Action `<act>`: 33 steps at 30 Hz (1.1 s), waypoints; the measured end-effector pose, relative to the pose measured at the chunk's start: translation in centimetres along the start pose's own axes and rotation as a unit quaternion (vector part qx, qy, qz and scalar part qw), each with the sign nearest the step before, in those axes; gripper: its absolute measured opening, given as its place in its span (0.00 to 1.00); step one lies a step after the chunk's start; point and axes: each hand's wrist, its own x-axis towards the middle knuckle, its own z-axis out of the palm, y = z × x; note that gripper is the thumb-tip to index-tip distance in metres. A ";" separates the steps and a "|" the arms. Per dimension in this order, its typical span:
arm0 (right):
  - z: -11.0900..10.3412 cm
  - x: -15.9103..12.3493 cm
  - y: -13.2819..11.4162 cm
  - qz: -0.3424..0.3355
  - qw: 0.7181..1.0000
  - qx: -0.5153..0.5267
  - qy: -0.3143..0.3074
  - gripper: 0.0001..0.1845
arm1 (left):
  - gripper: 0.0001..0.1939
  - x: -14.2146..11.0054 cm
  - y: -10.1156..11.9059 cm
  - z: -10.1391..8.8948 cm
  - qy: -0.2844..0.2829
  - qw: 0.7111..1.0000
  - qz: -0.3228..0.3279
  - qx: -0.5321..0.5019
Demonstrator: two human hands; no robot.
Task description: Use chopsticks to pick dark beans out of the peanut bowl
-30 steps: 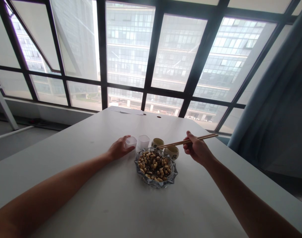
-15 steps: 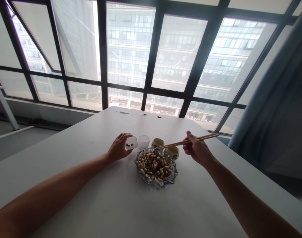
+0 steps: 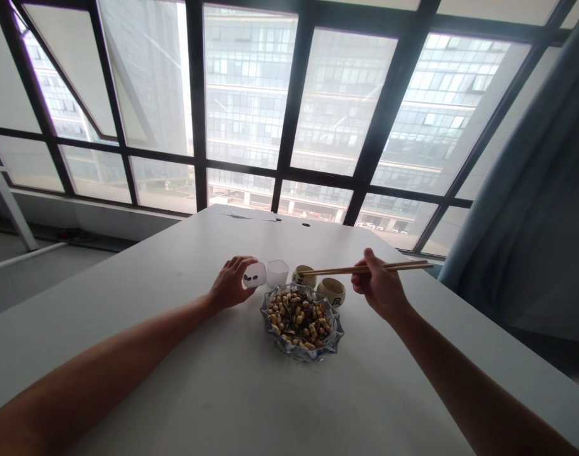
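My left hand (image 3: 233, 282) grips a small translucent plastic cup (image 3: 254, 283), tipped so its mouth faces me, with several dark seeds inside. A second plastic cup (image 3: 278, 273) stands just right of it. In my right hand (image 3: 377, 284) is a pair of wooden chopsticks (image 3: 337, 271), held nearly level. Their tips are at the mouth of a yellowish ceramic cup (image 3: 299, 282) with dark characters; a small dark speck shows there. Another ceramic cup (image 3: 332, 292) sits to its right. In front stands a scalloped glass bowl (image 3: 334, 344) holding peanuts (image 3: 299, 316) and dark seeds.
Everything rests on a white table (image 3: 213, 380). White sheets (image 3: 254, 215) lie at its far edge, near two dark round spots. Large framed windows stand behind, and a blue-grey curtain (image 3: 517, 209) hangs at the right.
My left hand has tilted its plastic cup toward me, bringing the seeds into view. The chopstick tips have risen from the glass bowl's far rim to the ceramic cup behind it.
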 end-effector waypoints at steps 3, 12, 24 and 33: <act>2.1 -1.7 0.0 -0.135 0.990 -0.044 0.003 0.28 | 0.29 0.2 0.2 0.0 -0.010 1.000 0.006 0.000; 8.3 -2.6 2.1 -0.344 0.876 -0.225 -0.252 0.23 | 0.31 0.0 0.6 -0.1 0.007 1.000 0.018 -0.007; 8.0 -1.4 2.7 -0.337 0.854 -0.281 -0.279 0.23 | 0.31 0.0 0.5 -0.1 -0.018 1.000 0.008 -0.006; 6.8 -2.4 2.3 -0.363 0.843 -0.275 -0.288 0.22 | 0.30 0.0 0.4 -0.2 0.006 1.000 -0.011 -0.014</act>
